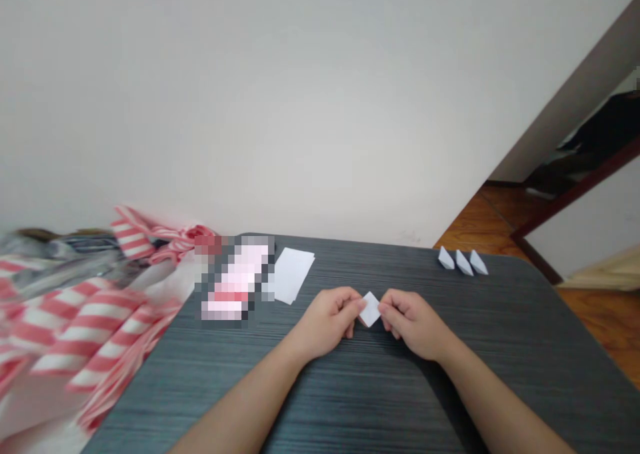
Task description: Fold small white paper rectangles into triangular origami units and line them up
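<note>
A small diamond of folded white paper is pinched between my left hand and my right hand, just above the table's middle. Its left and right corners are hidden by my fingertips. Both hands hover over the dark grey wood-grain table. Left of my left hand lies a small stack of white paper rectangles. Three folded white paper pieces, pointed and triangular, stand in a row near the far right edge.
A pixelated pink-and-white object lies at the table's far left corner. Red-and-white striped fabric heaps beyond the left edge. A white wall rises behind the table, and an orange wood floor shows to the right.
</note>
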Tool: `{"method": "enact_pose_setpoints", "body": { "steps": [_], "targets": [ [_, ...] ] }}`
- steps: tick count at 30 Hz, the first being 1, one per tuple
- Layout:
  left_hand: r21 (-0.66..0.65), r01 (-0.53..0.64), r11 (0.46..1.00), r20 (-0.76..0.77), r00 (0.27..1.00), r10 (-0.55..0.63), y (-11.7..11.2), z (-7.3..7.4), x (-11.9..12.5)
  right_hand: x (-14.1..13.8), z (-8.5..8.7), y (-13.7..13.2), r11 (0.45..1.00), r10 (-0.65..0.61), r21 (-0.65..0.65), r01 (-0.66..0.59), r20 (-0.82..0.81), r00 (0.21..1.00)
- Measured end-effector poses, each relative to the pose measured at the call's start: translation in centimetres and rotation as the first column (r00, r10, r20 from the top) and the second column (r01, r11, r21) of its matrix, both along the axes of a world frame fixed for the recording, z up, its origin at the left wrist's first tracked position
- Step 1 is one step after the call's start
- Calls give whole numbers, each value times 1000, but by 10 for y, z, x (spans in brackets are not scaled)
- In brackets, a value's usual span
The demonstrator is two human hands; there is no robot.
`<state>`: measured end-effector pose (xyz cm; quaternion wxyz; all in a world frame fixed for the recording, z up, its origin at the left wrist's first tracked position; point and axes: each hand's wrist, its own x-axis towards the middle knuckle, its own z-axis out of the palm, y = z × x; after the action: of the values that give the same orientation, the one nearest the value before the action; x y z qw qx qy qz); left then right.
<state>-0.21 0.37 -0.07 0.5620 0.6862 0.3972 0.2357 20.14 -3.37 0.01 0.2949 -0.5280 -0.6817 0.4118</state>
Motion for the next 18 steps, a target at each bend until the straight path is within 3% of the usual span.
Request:
{"method": "enact_pose_setpoints", "body": {
  "steps": [10,18],
  "targets": [
    [29,-28,999,6,1000,28,-1,-5,0,0,-1,1,999,-8,49,8,16,1000],
    [-57,-50,997,83,995,55,1,-5,3,2,-4,2,994,-33,100,32,8,999]
  ]
}}
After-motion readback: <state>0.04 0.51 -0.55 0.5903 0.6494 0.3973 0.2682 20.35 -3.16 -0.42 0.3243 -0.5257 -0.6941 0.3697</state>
